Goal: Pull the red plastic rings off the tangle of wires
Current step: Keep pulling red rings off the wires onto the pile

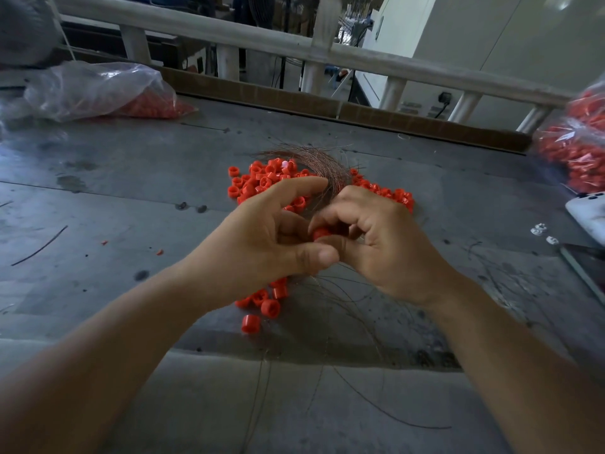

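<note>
Held ring: one red ring [322,233] sat between the two hands, above the table and near the middle of the view; it was mostly covered, so which way its opening faced could not be told.
Right hand [389,237]: fingers curled in tight, forefinger and thumb pinching the red ring.
Left hand [258,240]: forefinger stretched straight out toward the far coil, thumb folded down onto the tangle of wires [327,165] just beside the ring, the thumb tip touching the right thumb.
Wire direction: the thin coppery strands looped in a coil beyond the hands, passed under them, and fanned out toward the near edge; the long axis ran from far to near.
Loose strands [376,407]: long, curved, lying flat on the near part of the table.
Ring piles: loose rings [258,181] lay heaped against the coil, more to the right [389,193] and a small group [268,304] below the left hand.
Table [131,198]: grey, scuffed metal.
Bags: a clear bag of red pieces at far left [98,93], another at the right edge [579,149].
</note>
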Motion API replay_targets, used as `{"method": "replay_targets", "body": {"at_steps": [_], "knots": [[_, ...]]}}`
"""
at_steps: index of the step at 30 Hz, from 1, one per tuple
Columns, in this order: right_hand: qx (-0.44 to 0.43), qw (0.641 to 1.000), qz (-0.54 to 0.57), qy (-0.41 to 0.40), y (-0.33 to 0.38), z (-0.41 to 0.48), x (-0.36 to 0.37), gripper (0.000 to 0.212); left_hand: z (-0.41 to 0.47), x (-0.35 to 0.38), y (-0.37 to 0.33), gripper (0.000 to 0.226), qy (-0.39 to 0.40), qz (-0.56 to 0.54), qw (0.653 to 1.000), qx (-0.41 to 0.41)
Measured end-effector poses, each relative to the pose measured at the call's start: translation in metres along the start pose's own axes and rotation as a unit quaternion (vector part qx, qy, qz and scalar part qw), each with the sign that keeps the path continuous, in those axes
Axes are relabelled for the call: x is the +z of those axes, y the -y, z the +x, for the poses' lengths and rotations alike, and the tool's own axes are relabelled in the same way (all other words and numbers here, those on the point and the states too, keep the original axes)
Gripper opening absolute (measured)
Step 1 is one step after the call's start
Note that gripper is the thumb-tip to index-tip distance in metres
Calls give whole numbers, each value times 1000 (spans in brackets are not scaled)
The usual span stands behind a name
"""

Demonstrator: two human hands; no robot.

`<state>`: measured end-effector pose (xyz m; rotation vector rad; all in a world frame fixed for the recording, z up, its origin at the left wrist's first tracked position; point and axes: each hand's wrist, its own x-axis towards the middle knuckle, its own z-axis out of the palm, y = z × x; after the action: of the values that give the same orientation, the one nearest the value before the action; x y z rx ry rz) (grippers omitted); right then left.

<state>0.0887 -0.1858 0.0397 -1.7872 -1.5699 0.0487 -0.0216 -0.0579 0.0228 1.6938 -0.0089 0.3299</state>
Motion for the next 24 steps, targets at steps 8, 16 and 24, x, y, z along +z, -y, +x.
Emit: {"method": "replay_targets", "body": {"at_steps": [8,16,24], "knots": [[-17,999,-51,-5,-2,0,7,12,-2,2,3,67,-9,70,997,35],[-12,1000,-21,-16,1,-2,6,9,-5,7,0,63,-24,74,996,51],[9,1000,30,1,5,0,2,16,0,-1,-6,57,-37,16,999,-36]]}}
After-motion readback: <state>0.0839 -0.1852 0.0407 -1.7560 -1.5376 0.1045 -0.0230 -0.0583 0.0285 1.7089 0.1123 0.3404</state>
